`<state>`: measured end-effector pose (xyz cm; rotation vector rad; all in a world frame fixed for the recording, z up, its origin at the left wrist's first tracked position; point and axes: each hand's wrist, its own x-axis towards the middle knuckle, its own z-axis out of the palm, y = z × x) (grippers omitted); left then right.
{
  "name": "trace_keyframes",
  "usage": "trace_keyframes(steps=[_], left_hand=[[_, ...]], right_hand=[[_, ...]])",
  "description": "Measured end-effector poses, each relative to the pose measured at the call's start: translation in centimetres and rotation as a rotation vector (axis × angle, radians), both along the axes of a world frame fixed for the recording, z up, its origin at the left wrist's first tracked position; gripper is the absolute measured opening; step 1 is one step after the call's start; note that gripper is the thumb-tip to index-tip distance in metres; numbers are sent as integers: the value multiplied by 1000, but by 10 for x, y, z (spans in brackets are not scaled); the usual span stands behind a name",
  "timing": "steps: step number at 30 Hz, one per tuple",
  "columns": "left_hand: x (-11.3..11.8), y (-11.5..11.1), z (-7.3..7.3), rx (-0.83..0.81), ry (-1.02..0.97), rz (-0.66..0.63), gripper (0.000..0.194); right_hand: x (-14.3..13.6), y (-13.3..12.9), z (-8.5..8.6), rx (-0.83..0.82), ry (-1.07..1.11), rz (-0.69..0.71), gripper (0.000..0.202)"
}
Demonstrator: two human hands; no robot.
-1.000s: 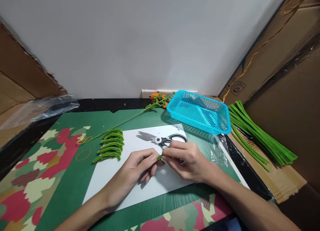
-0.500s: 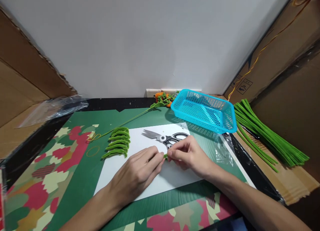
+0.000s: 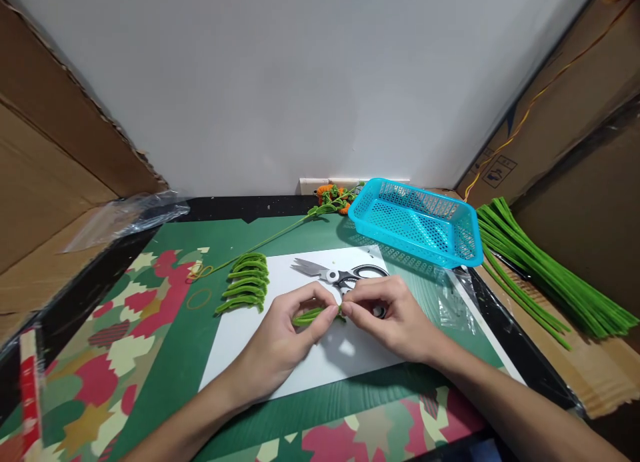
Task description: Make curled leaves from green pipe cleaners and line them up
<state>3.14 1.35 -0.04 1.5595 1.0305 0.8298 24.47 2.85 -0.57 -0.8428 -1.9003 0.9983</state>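
Though slim, green strip (image 3: 305,318) between hands (image 3: 284,327) (image 3: 400,319)

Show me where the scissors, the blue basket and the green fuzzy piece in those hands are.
Scissors (image 3: 333,276): head view, on the round white pivot.
Blue basket (image 3: 406,221): head view, on its perforated floor.
Green fuzzy piece (image 3: 306,317): head view, on the part toward the picture's left.

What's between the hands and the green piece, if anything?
Nothing visible: the left hand and right hand pinch the green piece at their fingertips. The scissors lie just beyond, partly hidden by the right hand, not between.
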Motion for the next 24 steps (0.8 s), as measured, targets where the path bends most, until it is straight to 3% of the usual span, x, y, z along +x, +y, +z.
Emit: trace_keyframes(steps=[3,5,10,13,16,19,22,24], left_hand=[[-1,0,0,87,33,51,11],[-3,0,0,148,34,96,5],[-7,1,3,-2,-53,42,11],[-4,0,5,-90,-78,88,12],[-2,1,5,-50,-49,113,16],[-3,2,4,-66,-58,99,14],[-4,1,1,-247,-166,26,23],[-5,0,0,-338,-271,-14,25]], right_hand=[[-3,2,-1,-301,97,37,23],[-3,2,0,-366,102,45,23],[-4,-5,7,-128,-77,92,16],[-7,-8,6,-196,-125,92,10],[-8,-7,5,-229,-113,37,9],[-6,-6,4,-190,-61,-18,15],[-4,-4,-2,-50,-138,-74,37],[-3,-1,-8,62,-179,-131,34]])
